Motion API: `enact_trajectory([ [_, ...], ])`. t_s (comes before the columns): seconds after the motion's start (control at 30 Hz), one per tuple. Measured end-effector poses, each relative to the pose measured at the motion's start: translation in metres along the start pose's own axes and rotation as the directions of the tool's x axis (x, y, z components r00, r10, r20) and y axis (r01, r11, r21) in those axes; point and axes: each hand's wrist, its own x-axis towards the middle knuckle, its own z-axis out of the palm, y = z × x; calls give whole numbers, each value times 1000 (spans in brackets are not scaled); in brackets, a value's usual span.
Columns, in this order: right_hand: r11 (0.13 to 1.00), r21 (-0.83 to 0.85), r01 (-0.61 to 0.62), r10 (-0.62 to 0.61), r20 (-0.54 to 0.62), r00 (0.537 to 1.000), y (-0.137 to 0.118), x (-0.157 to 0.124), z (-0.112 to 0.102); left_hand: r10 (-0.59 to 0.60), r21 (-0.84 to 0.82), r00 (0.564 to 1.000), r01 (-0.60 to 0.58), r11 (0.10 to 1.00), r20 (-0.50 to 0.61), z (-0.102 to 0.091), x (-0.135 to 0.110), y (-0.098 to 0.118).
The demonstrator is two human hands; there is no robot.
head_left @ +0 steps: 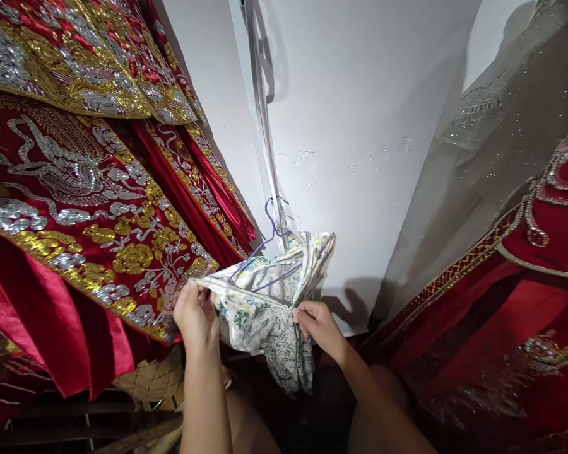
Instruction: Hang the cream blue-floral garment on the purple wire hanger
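Note:
A pale floral garment (250, 318) with green and yellow print hangs on a thin purple hanger (273, 234). The hanger's hook is up against a white vertical strip. My left hand (195, 312) pinches the garment's edge and holds it stretched out to the left. At the front, my right hand (318, 323) has thumb and fingers closed on the cloth, where the neckline edges come together. Inside the open neck, part of the hanger's lower bar shows. The lower part of the cloth hangs down in bunched folds.
Red gowns with gold and silver embroidery (137, 252) hang close on the left. Another red beaded garment (511, 315) and a sheer glittery fabric (483, 139) are on the right. Behind the hanger stands a white panel (360, 94) with a metal strip (261, 113).

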Motion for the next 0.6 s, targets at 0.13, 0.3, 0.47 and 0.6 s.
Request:
enact_trajectory([
  [0.13, 990, 134, -51, 45, 44, 998, 3, -20, 5, -352, -118, 933, 341, 932, -82, -33, 1, -40],
  [0.3, 971, 195, -140, 137, 28, 990, 9, -42, -9, -485, -76, 871, 480, 874, -72, -44, -50, -93],
  [0.47, 966, 91, -243, 226, 166, 960, 16, -65, -45, -440, 261, 887, 395, 881, 140, -43, -82, -109],
  [0.6, 952, -58, -300, 305, 242, 921, 29, -72, -59, -454, 375, 797, 311, 874, 399, -29, -100, -95],
])
